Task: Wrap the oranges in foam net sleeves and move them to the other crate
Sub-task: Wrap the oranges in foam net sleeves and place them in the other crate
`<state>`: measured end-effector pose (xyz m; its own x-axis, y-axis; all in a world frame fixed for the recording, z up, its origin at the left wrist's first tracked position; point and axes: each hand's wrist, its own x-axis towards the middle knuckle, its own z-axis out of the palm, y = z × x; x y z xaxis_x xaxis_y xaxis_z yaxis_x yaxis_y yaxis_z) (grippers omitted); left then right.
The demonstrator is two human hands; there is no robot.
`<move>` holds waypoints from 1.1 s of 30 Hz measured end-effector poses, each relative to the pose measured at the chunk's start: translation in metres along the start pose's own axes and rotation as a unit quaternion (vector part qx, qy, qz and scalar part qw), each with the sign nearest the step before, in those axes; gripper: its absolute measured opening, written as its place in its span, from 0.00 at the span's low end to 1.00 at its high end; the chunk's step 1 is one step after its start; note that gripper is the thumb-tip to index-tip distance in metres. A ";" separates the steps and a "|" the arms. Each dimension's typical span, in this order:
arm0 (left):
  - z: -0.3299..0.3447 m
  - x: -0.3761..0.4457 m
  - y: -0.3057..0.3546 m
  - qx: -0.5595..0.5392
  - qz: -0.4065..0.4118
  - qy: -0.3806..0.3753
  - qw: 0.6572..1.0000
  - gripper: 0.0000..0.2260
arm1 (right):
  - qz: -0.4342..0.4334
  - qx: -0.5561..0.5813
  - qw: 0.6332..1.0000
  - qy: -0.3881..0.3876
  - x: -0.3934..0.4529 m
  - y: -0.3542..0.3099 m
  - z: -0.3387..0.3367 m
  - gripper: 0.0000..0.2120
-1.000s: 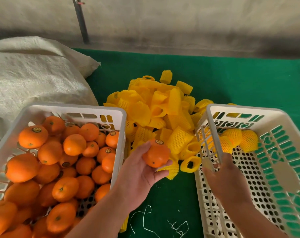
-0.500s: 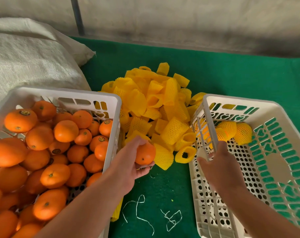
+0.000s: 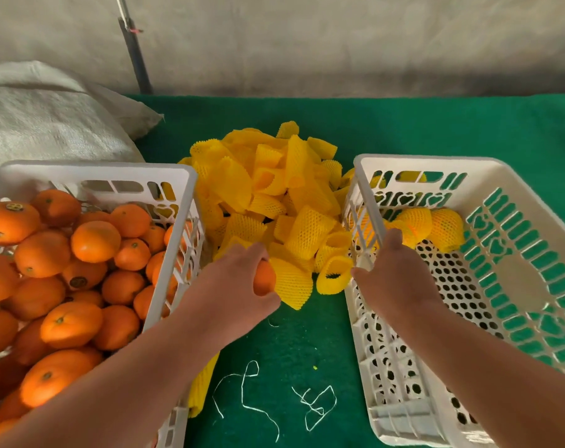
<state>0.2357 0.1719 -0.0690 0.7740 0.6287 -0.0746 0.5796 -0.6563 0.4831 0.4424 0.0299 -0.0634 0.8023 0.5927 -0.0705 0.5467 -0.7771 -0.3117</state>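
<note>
The orange now sits low in the left hand, carried down from where it was held up palm-open a second ago to the near edge of the foam net sleeve pile. Only a wedge of it shows past the knuckles; the fingers curl over its top and the thumb runs beneath, so it is firmly gripped. It is touching, or all but touching, a loose foam net sleeve lying just to its right on the green surface. That suggests the picking step is done and sleeving is about to start.

The right hand has stayed over the near-left rim of the right crate, its back to the camera; whether its fingers grip the rim or merely rest there cannot be told. Three wrapped oranges lie in that crate's far corner, while the left crate is heaped with bare ones.
</note>
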 end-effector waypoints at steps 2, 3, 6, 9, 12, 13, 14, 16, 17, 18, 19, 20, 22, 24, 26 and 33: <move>-0.001 0.000 0.000 0.076 -0.021 -0.064 0.995 0.22 | -0.006 0.005 1.000 0.002 0.000 0.001 0.001 0.28; -0.001 -0.001 0.000 0.113 -0.032 -0.103 0.988 0.22 | -0.007 0.007 1.000 0.004 0.001 0.001 0.001 0.28; 0.000 -0.005 -0.002 0.204 -0.043 -0.197 0.958 0.21 | -0.013 0.007 1.000 0.010 0.001 0.001 0.001 0.27; -0.001 -0.006 -0.001 0.223 -0.038 -0.218 0.949 0.22 | -0.018 -0.002 1.000 0.011 0.000 0.001 0.001 0.27; 0.000 -0.004 0.002 0.213 -0.029 -0.206 0.954 0.21 | -0.018 -0.004 1.000 0.015 -0.001 0.000 0.000 0.26; 0.000 -0.003 0.002 0.214 -0.027 -0.205 0.955 0.21 | -0.017 -0.006 1.000 0.016 -0.001 0.000 0.000 0.26; 0.000 -0.003 0.001 0.218 -0.025 -0.205 0.954 0.21 | -0.017 -0.009 1.000 0.017 -0.002 0.000 0.000 0.26; -0.001 -0.004 -0.001 0.236 -0.019 -0.205 0.950 0.22 | -0.018 -0.007 1.000 0.017 -0.001 -0.001 0.000 0.25; -0.002 -0.004 -0.002 0.246 -0.016 -0.207 0.947 0.23 | -0.018 -0.004 1.000 0.017 -0.001 -0.001 0.000 0.25; -0.002 -0.004 -0.002 0.255 -0.014 -0.209 0.944 0.23 | -0.018 -0.001 1.000 0.018 -0.001 -0.002 -0.001 0.25; -0.003 -0.003 -0.001 0.261 -0.013 -0.210 0.942 0.24 | -0.018 0.000 1.000 0.018 -0.001 -0.002 -0.001 0.26; -0.003 -0.003 -0.001 0.264 -0.012 -0.211 0.941 0.24 | -0.018 0.000 1.000 0.019 -0.002 -0.002 -0.001 0.26; -0.003 -0.002 -0.002 0.266 -0.012 -0.210 0.941 0.24 | -0.017 0.004 1.000 0.021 -0.003 -0.003 -0.001 0.26; -0.002 -0.001 -0.002 0.268 -0.011 -0.206 0.941 0.24 | -0.013 0.008 1.000 0.020 -0.002 -0.003 -0.002 0.26; 0.000 -0.001 -0.003 0.271 -0.009 -0.201 0.941 0.23 | -0.009 0.007 1.000 0.015 -0.002 -0.004 -0.003 0.27; 0.005 0.003 -0.006 0.266 -0.013 -0.190 0.945 0.20 | 0.004 0.025 1.000 0.017 -0.006 -0.005 -0.006 0.26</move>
<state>0.2360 0.1753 -0.0767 0.7352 0.5184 -0.4367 0.5668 -0.8235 -0.0233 0.4365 0.0287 -0.0553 0.8155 0.5774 -0.0406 0.5277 -0.7704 -0.3578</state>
